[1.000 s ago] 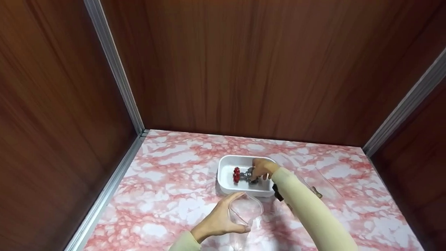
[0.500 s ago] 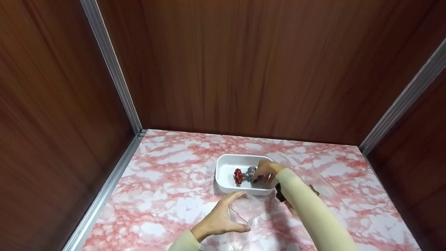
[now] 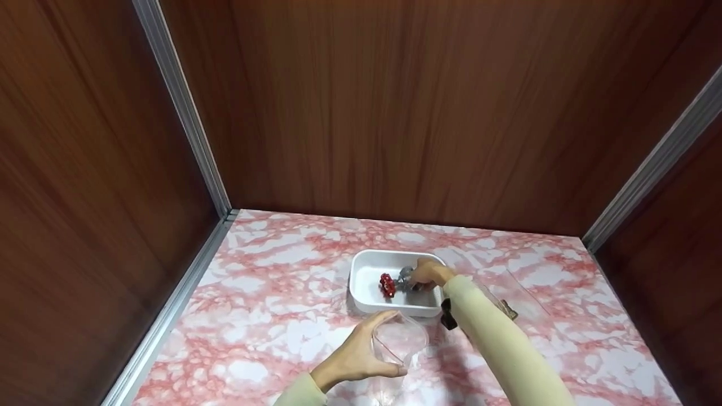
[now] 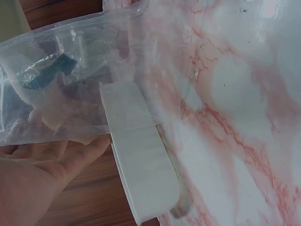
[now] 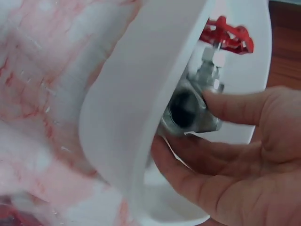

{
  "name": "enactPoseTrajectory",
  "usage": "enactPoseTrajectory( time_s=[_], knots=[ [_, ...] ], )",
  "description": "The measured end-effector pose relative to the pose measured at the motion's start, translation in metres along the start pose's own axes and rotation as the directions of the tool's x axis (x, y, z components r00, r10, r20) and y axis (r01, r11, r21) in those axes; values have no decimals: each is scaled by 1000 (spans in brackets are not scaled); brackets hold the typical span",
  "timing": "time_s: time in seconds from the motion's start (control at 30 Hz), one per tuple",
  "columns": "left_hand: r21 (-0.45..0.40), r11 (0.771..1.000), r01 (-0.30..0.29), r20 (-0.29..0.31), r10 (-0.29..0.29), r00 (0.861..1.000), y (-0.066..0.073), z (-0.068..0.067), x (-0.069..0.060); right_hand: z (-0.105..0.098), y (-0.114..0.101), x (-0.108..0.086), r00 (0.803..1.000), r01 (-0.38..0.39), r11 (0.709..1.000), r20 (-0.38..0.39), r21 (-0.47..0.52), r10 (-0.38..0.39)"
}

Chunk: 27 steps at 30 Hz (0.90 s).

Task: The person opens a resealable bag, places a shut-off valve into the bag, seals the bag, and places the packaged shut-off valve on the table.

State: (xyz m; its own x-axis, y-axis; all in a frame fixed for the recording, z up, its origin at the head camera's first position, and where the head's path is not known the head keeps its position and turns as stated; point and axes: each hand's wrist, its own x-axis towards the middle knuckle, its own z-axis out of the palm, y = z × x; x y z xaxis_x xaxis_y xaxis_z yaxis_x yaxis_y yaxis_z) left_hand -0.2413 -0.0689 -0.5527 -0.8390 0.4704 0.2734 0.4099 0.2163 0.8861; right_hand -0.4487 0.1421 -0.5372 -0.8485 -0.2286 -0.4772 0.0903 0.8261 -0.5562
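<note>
In the head view a white plastic tray (image 3: 366,308) sits on the marbled tabletop. Inside it lies a grey metal valve with a red handwheel (image 3: 387,286). My right hand (image 3: 431,273) reaches into the tray and grips the valve; the right wrist view shows thumb and fingers around the valve's body (image 5: 195,110), near its round opening. Just in front of the tray, my left hand (image 3: 358,352) holds a clear plastic bag (image 3: 400,341), its mouth spread between thumb and fingers. The left wrist view shows the bag (image 4: 89,52) overlapping part of the tray (image 4: 146,174).
Right of the tray, partly behind the right forearm, lies a small brass-coloured item (image 3: 507,309), seemingly by clear plastic. A black piece (image 3: 448,314) shows beneath the right wrist. Brown wood-grain panels (image 3: 361,113) enclose the table at back and sides.
My right hand has shifted slightly right within the tray and closed around the valve. The valve has moved a little to the right and turned slightly. The left hand stays almost still.
</note>
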Motion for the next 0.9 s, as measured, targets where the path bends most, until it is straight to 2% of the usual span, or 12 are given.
enactPoseTrajectory(
  time_s=[0.13, 0.27, 0.37, 0.43, 0.7, 0.9],
  knots=[
    [4, 1000, -19, -13, 19, 1000, 0, 0, 1, 0, 1, 2, 1000, -17, 988, 7, 151, 16],
    [10, 1000, -25, -13, 25, 1000, 0, 0, 1, -1, 6, 4, 996, -58, 946, 77, 320, 35],
    [18, 1000, -20, -11, 20, 1000, 0, 0, 0, -3, 7, 4, 993, -80, 920, 115, 384, 38],
    [14, 1000, -15, -10, 15, 1000, 0, 0, 0, -5, 7, 3, 992, -81, 917, 123, 391, 36],
    [-7, 1000, -24, -1, 24, 1000, -1, 2, 1, -6, 6, -3, 992, -97, 941, 106, 326, 65],
    [-8, 1000, -16, -7, 15, 1000, 0, 1, 1, -6, 7, -2, 991, -110, 942, 103, 318, 80]
  ],
)
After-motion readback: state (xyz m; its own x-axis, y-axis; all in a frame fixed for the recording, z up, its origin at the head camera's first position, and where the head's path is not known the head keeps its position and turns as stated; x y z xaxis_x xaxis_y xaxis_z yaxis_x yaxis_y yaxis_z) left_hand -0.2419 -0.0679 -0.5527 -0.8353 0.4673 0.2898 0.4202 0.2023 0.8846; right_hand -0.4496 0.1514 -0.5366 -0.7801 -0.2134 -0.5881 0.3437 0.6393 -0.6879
